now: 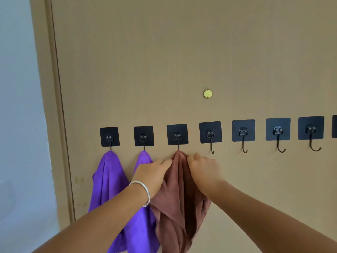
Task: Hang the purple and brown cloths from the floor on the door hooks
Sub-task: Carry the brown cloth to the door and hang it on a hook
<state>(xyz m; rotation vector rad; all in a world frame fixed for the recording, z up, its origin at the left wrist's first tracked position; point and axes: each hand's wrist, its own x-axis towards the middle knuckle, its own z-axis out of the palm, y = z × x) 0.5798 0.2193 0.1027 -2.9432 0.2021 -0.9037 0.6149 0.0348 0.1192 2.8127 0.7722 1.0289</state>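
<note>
1. The brown cloth [177,194] hangs from the third hook [178,141] of the row, directly between the two hands; it is a dull reddish-brown, soft and matte, gathered to a narrow peak at the hook and falling in deep vertical folds that widen below the wrists.
2. The left hand [152,174] grips the cloth's left edge just under the peak, fingers curled into the fabric; a silver bangle [144,193] circles that wrist.
3. The right hand [204,168] pinches the cloth's right edge at the same height, knuckles up, fingers bent round the fold.
4. Just beyond the left hand, partly behind it, a purple cloth [144,159] hangs from the second hook [144,140]; another purple cloth [107,179] hangs from the first hook [110,141], farther to the left. Both are vivid violet, bunched at the top and draping loosely.
5. Beyond the right hand, four bare hooks continue along the tan door [182,52], the nearest bare hook [211,143] just above that hand.
6. A small round brass disc [207,93] sits on the door well above the right hand.
</note>
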